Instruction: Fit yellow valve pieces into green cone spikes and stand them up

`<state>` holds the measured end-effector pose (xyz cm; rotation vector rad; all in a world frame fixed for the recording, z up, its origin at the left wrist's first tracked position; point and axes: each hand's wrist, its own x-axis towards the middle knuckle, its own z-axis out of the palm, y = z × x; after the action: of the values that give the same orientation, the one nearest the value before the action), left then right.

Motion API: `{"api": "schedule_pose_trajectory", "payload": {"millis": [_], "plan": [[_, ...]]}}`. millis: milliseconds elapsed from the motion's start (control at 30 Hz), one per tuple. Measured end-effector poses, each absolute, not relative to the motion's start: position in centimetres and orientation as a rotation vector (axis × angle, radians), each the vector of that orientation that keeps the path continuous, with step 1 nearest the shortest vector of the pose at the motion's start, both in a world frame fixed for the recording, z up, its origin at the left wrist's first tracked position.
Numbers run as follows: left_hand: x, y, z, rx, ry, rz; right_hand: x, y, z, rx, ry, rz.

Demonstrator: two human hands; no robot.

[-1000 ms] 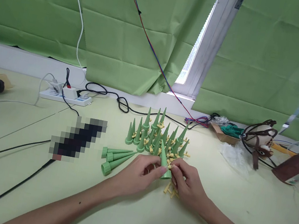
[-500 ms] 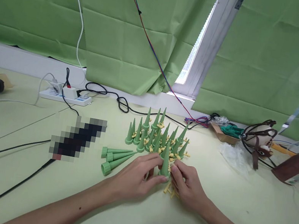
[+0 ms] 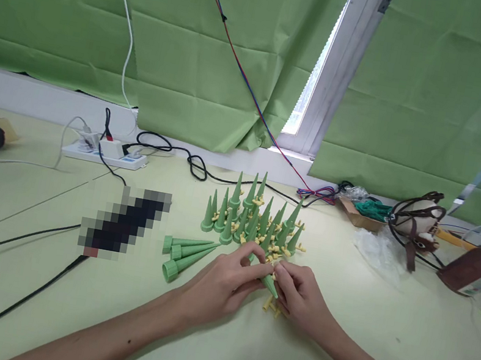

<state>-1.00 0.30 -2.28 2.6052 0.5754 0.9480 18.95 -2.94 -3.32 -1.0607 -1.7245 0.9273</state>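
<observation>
My left hand (image 3: 223, 279) is closed around a green plastic watering spike (image 3: 270, 285), tilted so its pointed end aims down and toward me. My right hand (image 3: 302, 293) pinches a small yellow valve (image 3: 274, 275) against the spike; the fingers mostly cover it, so I cannot tell how far it is in. Below the fingers lie a few loose yellow valves (image 3: 270, 305) on the table. Just beyond my hands several green spikes (image 3: 228, 227) stand upright, many with yellow valves fitted. Three spikes (image 3: 188, 263) without visible valves lie on their sides, left of my left hand.
A pixelated dark object (image 3: 125, 225) with a black cable lies at left. Behind it is a white power strip (image 3: 105, 156). Toward the right are clear plastic wrap (image 3: 379, 252), a small bag (image 3: 419, 221) and a dark red case (image 3: 478, 271). Green curtains (image 3: 221, 77) hang behind.
The spike in my left hand has gone from upright to tipped over, its point now toward me. My right hand stays close against it.
</observation>
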Motion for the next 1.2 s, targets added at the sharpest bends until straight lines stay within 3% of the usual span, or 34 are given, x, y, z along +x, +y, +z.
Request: {"api": "schedule_pose_trajectory", "payload": {"millis": [200,400,600,867,1200], "plan": [[-0.8,-0.1,-2.1,2.53,0.689,0.987,18.8,-2.9,-3.4,-1.049,-1.602,1.005],[-0.3,-0.6,-0.7,2.066,0.926,0.986,18.9,-2.8,-2.9,-1.033,-1.556,0.87],[-0.1,-0.3,0.0,1.81,0.897,0.709,19.1,-2.9,-2.9,-1.034,-1.641,0.733],[0.1,-0.4,0.0,1.762,0.901,0.649,19.4,-2.7,-3.5,-1.02,-1.722,0.761],[-0.2,-0.2,-0.4,2.073,0.879,0.862,19.2,-2.9,-3.7,-0.954,-1.676,0.9]]}}
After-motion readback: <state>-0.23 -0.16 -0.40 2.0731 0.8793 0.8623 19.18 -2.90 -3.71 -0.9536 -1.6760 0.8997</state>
